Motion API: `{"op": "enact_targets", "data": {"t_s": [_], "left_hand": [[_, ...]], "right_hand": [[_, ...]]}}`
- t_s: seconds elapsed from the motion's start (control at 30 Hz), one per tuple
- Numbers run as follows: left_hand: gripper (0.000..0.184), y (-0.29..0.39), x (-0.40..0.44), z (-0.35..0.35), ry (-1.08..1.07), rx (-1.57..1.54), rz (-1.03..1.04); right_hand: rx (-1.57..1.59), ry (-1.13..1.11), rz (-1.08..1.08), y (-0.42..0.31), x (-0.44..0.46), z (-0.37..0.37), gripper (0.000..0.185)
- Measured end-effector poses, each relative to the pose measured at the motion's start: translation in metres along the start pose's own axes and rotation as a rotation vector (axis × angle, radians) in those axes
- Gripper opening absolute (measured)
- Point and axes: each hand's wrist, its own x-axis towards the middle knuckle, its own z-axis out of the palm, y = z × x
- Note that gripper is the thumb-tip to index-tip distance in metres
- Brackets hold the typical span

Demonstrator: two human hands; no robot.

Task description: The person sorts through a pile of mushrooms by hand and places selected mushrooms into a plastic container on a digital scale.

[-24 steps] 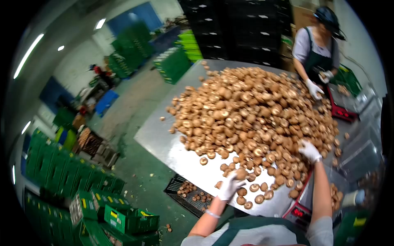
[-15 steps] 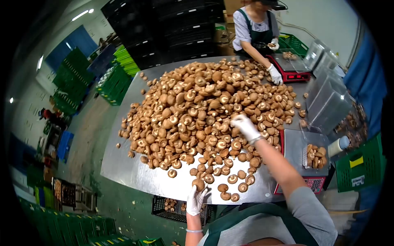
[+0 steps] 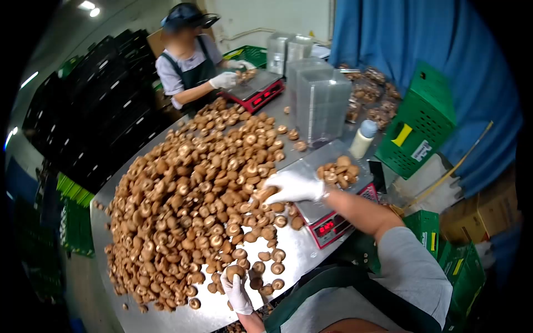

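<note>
A big heap of brown shiitake mushrooms (image 3: 183, 188) covers much of the metal table. My left hand (image 3: 239, 297), in a white glove, grips a single shiitake mushroom (image 3: 235, 271) by the table's near edge. At the heap's right edge, beside the scale, my gloved right hand (image 3: 295, 187) has its fingers curled round a shiitake mushroom (image 3: 270, 192), partly hidden by the glove. Right of that hand, a clear tray of mushrooms (image 3: 340, 173) rests on the scale (image 3: 317, 210), whose red digits are lit. Several loose mushrooms (image 3: 266, 267) lie between my hands.
Across the table a co-worker (image 3: 191, 66) handles mushrooms at a second red scale (image 3: 255, 94). Stacked clear trays (image 3: 322, 102), a white bottle (image 3: 363, 139) and packed mushrooms (image 3: 375, 94) stand beyond my scale. A green crate (image 3: 419, 125) is at the right.
The view has turned to the right. My right hand has moved from the heap toward the scale, a mushroom now in its fingers. My left hand still holds its mushroom. The co-worker's hands have come together.
</note>
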Motion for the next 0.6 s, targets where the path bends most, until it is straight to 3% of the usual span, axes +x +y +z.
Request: {"op": "enact_targets", "data": {"t_s": [0.07,0.13,0.33,0.37,0.43,0.47,0.5,0.53,0.57,0.6], "left_hand": [[0.037,0.006,0.018,0.032,-0.068,-0.033,0.006],[0.041,0.01,0.027,0.078,-0.112,-0.002,-0.044],[0.04,-0.014,0.047,0.198,-0.201,0.165,-0.023],[0.038,-0.022,0.051,0.214,-0.224,0.185,0.002],[0.038,-0.03,0.051,0.255,-0.247,0.27,0.065],[0.037,-0.038,0.053,0.274,-0.268,0.302,0.103],[0.037,-0.047,0.053,0.291,-0.287,0.331,0.134],[0.037,-0.066,0.063,0.3,-0.336,0.522,0.247],[0.037,-0.084,0.075,0.307,-0.382,0.715,0.362],[0.037,-0.088,0.081,0.322,-0.424,1.053,0.633]], "right_hand": [[-0.16,0.097,0.039,0.022,-0.041,-0.047,0.042],[-0.328,0.021,0.222,0.031,-0.076,-0.09,0.04],[-0.566,-0.105,0.468,0.123,-0.128,-0.105,0.045],[-0.556,-0.038,0.432,0.125,-0.134,-0.106,0.045],[-0.479,0.154,0.359,0.126,-0.147,-0.117,0.045],[-0.472,0.155,0.354,0.127,-0.15,-0.128,0.045],[-0.241,0.126,0.405,0.125,-0.157,-0.14,0.045],[-0.008,0.102,0.449,0.129,-0.16,-0.147,0.045],[0.0,0.101,0.442,0.142,-0.164,-0.146,0.045],[0.356,0.132,0.379,0.159,-0.169,-0.144,0.044]]}}
